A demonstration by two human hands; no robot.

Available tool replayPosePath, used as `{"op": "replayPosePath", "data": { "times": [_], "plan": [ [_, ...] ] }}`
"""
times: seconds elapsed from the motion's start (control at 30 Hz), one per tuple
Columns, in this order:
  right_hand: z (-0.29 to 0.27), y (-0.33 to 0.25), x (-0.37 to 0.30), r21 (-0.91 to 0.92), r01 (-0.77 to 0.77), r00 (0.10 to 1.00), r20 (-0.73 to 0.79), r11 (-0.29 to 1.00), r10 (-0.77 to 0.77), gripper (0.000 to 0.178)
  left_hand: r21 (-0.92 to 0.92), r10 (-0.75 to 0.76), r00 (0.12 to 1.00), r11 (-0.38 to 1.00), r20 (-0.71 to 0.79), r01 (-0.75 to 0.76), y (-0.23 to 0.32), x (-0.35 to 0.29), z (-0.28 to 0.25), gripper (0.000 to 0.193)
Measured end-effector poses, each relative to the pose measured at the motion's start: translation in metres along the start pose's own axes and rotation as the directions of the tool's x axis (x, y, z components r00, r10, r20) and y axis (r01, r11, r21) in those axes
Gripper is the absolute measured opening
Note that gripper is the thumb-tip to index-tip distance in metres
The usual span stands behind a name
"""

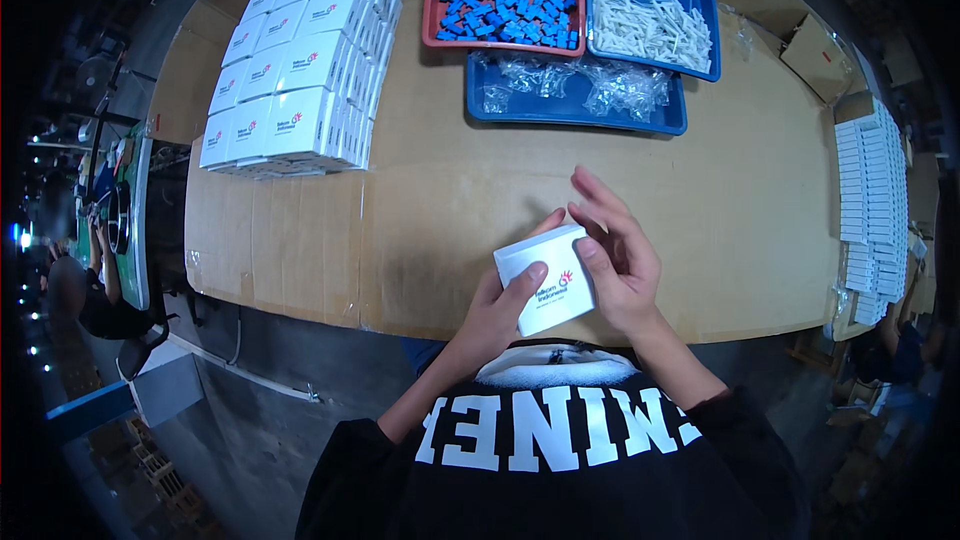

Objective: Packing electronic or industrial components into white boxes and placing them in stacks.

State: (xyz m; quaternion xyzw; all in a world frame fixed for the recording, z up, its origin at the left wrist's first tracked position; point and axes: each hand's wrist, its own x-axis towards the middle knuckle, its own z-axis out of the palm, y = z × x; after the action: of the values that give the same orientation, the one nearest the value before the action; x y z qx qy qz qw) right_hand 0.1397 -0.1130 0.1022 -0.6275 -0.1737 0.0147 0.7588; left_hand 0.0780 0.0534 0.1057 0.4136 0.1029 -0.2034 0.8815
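Observation:
A small white box (550, 294) with a red mark and dark print is held tilted in front of my body, just over the table's near edge. My left hand (497, 310) grips it from the left, thumb flat on the printed face and fingers mostly hidden behind. On the other side, my right hand (622, 270) has its thumb pressed on the box's upper right corner. Its other fingers reach up behind the top edge, partly spread. The inside of the box is out of sight.
A tall block of matching white boxes (270, 130) stands at the left of the cardboard-covered table (430, 190). At the back are a red tray (428, 20) of blue pieces, a blue tray (708, 0) of white sticks, and another blue tray (575, 120) of clear packets. More boxes (870, 200) line the right.

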Motion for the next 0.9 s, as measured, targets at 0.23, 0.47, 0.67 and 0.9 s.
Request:
{"op": "replayPosePath", "data": {
  "times": [0.23, 0.47, 0.67, 0.9],
  "plan": [
    [-0.042, -0.013, 0.012, 0.115, -0.478, 0.846, 0.326, 0.871, 0.422, 0.037, 0.361, 0.151, 0.988, 0.924, -0.030, -0.130, 0.010, -0.009, -0.002, 0.046],
    [-0.057, -0.011, 0.020, 0.095, -0.513, 0.763, 0.506, 0.853, 0.403, 0.030, 0.446, 0.139, 0.990, 0.884, 0.032, -0.139, 0.011, -0.006, -0.002, 0.047],
    [-0.051, -0.012, 0.021, 0.114, -0.441, 0.792, 0.516, 0.890, 0.326, 0.027, 0.478, 0.107, 0.994, 0.871, 0.031, -0.109, 0.018, -0.008, -0.001, 0.049],
    [-0.048, -0.007, 0.019, 0.004, -0.355, 0.819, 0.484, 0.935, 0.309, 0.028, 0.508, 0.172, 0.984, 0.845, 0.039, -0.167, 0.017, -0.006, 0.002, 0.047]
  ]
}}
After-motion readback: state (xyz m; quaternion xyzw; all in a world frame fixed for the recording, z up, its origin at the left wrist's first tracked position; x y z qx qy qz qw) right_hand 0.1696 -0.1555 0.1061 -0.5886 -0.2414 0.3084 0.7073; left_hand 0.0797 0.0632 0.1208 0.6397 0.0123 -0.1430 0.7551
